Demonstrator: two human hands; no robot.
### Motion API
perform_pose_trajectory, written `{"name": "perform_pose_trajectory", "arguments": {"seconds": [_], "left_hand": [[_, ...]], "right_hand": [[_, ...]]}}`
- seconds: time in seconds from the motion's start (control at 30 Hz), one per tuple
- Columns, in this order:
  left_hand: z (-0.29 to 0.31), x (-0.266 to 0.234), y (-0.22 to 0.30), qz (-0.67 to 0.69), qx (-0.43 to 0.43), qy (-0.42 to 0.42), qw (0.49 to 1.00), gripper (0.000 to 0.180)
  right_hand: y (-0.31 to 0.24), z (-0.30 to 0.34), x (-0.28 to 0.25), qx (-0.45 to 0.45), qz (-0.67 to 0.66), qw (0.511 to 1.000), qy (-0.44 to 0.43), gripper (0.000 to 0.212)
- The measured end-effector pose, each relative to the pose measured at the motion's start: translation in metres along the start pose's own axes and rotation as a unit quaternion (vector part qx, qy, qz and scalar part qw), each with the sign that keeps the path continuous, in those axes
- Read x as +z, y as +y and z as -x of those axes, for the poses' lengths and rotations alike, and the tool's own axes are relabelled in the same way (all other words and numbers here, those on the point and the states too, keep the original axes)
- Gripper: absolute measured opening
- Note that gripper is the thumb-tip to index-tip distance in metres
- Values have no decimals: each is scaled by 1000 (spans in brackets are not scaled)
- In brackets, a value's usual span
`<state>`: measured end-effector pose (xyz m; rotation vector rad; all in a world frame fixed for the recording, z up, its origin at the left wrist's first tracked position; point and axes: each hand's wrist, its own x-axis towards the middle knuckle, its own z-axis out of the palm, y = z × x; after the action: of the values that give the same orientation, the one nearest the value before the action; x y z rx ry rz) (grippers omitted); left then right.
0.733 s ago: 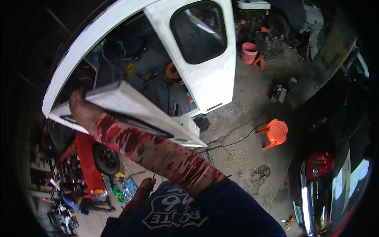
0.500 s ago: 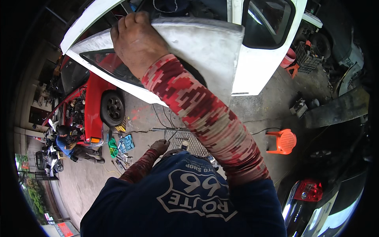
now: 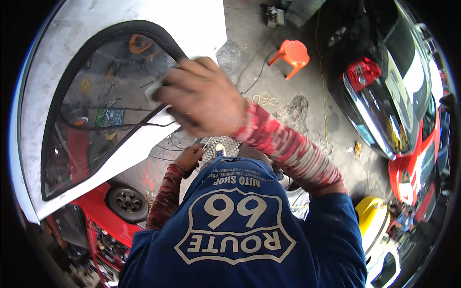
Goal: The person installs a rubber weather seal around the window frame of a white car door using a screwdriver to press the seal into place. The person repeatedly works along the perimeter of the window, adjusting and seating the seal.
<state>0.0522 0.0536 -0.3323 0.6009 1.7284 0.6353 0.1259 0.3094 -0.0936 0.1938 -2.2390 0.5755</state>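
Note:
A white vehicle door point(image 3: 197, 21) fills the upper left, its window glass point(image 3: 103, 79) framed by a black rubber seal point(image 3: 72, 72). My right hand point(image 3: 204, 96), blurred by motion, is over the window's right edge with its fingers curled. A small pale piece point(image 3: 152, 91) shows at the fingertips; its kind is unclear. A thin black strip point(image 3: 139, 125) crosses the glass toward this hand; whether it is held cannot be made out. Lower down, my left hand point(image 3: 193, 157) is closed around a thin metal-shafted tool point(image 3: 207, 143), the handle mostly hidden.
An orange plastic stool point(image 3: 292, 53) stands on the concrete floor beyond my right arm. A dark car with a red tail light point(image 3: 363, 74) is at the right. A red vehicle point(image 3: 98, 199) with a black wheel is at lower left. Cables and a pale cord point(image 3: 265, 99) lie on the floor.
My view has turned, and the door now lies more to the left. My right hand has left the panel's top edge and is beside the window. The left hand still grips its tool.

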Motion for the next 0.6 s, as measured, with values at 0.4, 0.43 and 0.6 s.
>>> {"name": "perform_pose_trajectory", "arguments": {"seconds": [0.4, 0.43, 0.6], "left_hand": [[-57, 74, 187, -129, 255, -300, 910, 43], [-67, 92, 194, -177, 334, -292, 879, 43], [-134, 136, 208, -239, 304, -314, 867, 43]], "right_hand": [[-61, 282, -4, 738, -232, 548, 318, 49], [-57, 289, -6, 724, -258, 526, 364, 47], [-14, 321, -32, 630, -281, 474, 548, 36]]}}
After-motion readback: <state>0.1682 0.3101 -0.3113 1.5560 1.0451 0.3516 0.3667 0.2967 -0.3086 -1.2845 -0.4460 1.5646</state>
